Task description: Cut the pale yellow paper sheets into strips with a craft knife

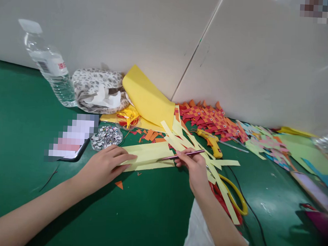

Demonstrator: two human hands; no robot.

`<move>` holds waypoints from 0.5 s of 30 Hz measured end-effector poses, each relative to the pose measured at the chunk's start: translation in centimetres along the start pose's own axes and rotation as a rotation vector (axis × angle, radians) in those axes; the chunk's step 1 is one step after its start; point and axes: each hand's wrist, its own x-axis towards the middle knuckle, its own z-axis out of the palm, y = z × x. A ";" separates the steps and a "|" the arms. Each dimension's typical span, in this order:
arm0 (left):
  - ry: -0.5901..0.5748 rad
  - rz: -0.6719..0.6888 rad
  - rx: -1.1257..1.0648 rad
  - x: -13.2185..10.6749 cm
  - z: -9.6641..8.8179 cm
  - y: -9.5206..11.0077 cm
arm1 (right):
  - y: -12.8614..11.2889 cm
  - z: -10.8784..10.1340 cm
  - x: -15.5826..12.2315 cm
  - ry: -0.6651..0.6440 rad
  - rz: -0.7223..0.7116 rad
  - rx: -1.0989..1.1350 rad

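My left hand (109,164) lies on a strip of pale yellow paper (148,150), its fingers stretched out and pressing the sheet to the table. Between the fingertips of my right hand (194,165) is a slim, purplish-brown pencil (191,153), whose point touches the paper near its middle. Cut pale yellow strips (226,196) lie in a loose heap beside and partly under my right hand. Scissors with a yellow and red handle (241,200) lie under these strips, their blades mostly hidden.
A water bottle (54,69), a patterned tissue pouch (100,77), a phone (77,138) and a bag of googly eyes (107,136) stand or lie at left. Behind are folded yellow paper (149,96), woven red-orange paper fish (208,118) and a yellow glue gun (211,140). A cable (254,212) runs at right.
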 end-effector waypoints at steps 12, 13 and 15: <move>0.002 0.001 -0.007 0.0 0.0 -0.1 | -0.7 -2.0 1.7 0.192 -0.090 -0.009; 0.003 0.002 -0.006 0.0 0.0 -0.1 | -0.8 -2.2 1.7 0.203 -0.097 -0.015; 0.003 0.001 -0.005 0.0 0.0 -0.1 | -0.9 -2.4 1.8 0.221 -0.114 -0.031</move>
